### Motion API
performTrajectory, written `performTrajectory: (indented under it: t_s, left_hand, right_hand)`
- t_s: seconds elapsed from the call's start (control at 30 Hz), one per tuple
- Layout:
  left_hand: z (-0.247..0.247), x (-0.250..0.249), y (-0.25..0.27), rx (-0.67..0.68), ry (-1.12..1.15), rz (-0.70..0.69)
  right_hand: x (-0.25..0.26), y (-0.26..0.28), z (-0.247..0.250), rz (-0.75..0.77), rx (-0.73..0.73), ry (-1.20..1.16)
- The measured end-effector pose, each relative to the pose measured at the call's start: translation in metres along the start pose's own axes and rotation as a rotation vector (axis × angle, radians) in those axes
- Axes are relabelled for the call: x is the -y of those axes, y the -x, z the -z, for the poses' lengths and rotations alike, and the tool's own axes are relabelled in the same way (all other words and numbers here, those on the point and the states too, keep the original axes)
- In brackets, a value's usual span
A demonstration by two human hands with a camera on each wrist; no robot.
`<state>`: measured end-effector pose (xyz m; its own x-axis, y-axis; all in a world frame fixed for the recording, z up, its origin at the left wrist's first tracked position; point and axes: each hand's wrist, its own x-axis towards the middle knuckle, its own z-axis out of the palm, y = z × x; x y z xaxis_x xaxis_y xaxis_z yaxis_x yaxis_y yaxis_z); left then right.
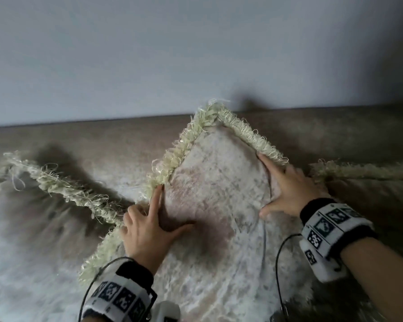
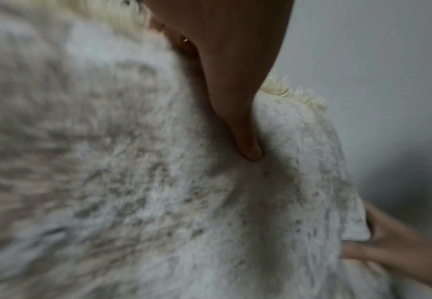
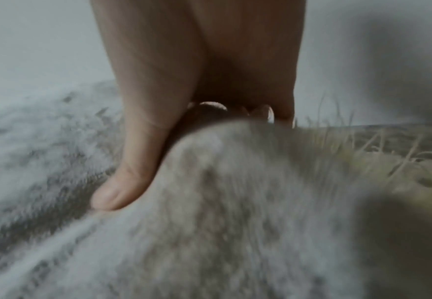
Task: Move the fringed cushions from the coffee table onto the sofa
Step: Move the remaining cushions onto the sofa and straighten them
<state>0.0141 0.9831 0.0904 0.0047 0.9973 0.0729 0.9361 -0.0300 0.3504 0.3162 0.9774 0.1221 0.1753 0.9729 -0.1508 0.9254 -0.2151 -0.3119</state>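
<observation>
Fringed cushion (image 1: 219, 182) stands on 1 corner against the sofa (image 1: 102, 140) back. Left hand (image 1: 147, 231) and right hand (image 1: 291, 191): each grip closed on an edge. Probably best settled firmly before letting go.

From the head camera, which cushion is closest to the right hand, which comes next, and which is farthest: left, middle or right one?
1. Middle cushion: the right hand holds it.
2. Right cushion: just beside the hand, on the right.
3. Left cushion: far left.
</observation>
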Motion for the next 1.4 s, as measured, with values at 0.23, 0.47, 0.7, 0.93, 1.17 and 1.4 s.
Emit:
performTrajectory:
  t_s: [0.23, 0.47, 0.7, 0.93, 1.17, 1.4]
  left_hand:
    - [-0.045, 0.037, -0.008, 0.081, -0.254, -0.319]
    - [-0.083, 0.022, -0.023, 0.173, -0.28, -0.283]
    - [-0.072, 0.032, -0.012, 0.104, -0.216, -0.323]
    - [-0.088, 0.027, -0.003, 0.162, -0.258, -0.303]
    - [-0.089, 0.016, -0.005, 0.322, -0.462, -0.219]
    - [-0.044, 0.012, 0.002, 0.281, -0.429, -0.319]
  right_hand:
    - [0.0, 0.021, -0.076, 0.057, -0.027, 0.051]
    - [-0.005, 0.006, -0.107, 0.037, -0.133, 0.17]
    - [-0.007, 0.017, -0.101, 0.076, -0.1, 0.117]
    - [-0.019, 0.014, -0.12, 0.065, -0.056, 0.191]
    - [-0.003, 0.021, -0.115, -0.043, 0.053, 0.289]
    - [0.003, 0.044, -0.063, -0.095, 0.201, 0.193]
